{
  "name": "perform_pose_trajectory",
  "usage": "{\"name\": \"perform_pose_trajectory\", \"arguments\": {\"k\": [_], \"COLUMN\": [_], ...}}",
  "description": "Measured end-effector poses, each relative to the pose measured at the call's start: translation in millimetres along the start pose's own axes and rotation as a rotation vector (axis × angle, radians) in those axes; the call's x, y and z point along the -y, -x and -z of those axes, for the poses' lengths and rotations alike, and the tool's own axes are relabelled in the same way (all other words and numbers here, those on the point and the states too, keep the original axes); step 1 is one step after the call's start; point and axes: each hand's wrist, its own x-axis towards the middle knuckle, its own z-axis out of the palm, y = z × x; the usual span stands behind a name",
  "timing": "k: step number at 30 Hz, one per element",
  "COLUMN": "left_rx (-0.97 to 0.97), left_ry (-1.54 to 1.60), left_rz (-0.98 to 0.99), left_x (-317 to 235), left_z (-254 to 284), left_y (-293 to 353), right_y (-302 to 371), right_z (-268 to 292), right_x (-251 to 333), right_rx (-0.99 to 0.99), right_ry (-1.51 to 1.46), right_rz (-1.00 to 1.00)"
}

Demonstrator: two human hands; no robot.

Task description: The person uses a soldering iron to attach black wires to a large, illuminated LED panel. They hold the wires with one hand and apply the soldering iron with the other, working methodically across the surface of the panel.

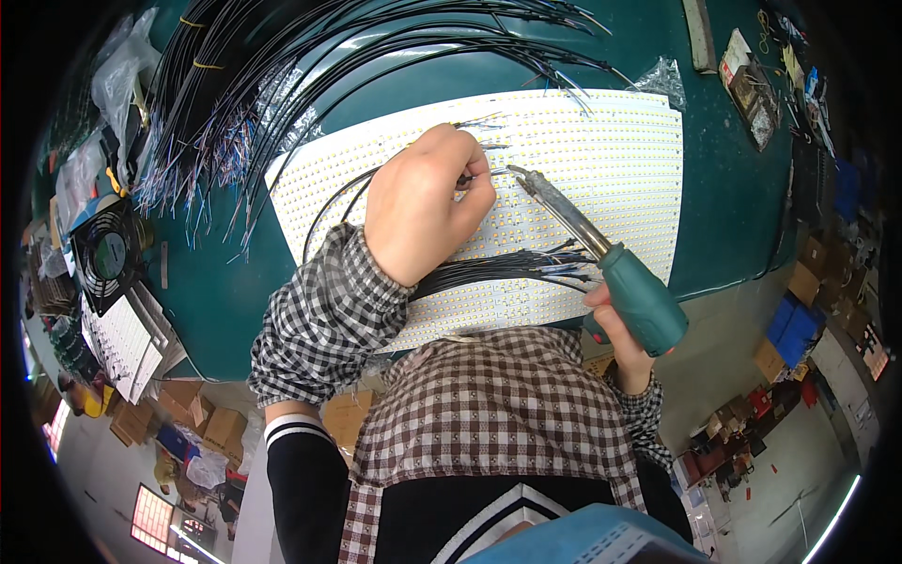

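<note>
A white LED board [629, 160], covered in rows of small yellow squares, lies in front of me. My left hand [423, 202] rests over its middle, fingers pinched around the end of a thin black cable [467, 179]. My right hand [622, 334] grips the green handle of a soldering iron [644, 299]. The iron's dark tip reaches the board just right of the pinched cable end; whether they touch, I cannot make out. A bundle of black cables [493, 271] with stripped ends crosses the board's near part. More cable ends show beyond my left hand.
Long black cables [357, 80] spread across the far left of the green table [723, 221]. At the left stand a black fan [101, 249] and a stack of papers [127, 343]. A worn small box [749, 89] sits at the far right, near a grey bar [698, 36].
</note>
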Motion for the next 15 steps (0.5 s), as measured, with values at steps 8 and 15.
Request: {"name": "perform_pose_trajectory", "arguments": {"k": [8, 15], "left_rx": [0.008, 0.008], "left_ry": [-0.02, -0.026], "left_rz": [-0.002, -0.005], "left_x": [0.8, 1.3], "left_z": [0.7, 0.3], "left_y": [0.7, 0.9], "right_y": [3.7, 3.2], "right_z": [0.8, 1.2], "right_x": [-5.7, -8.5], "right_rx": [-0.016, -0.037], "right_ry": [0.025, -0.013], "right_rz": [-0.004, 0.034]}}
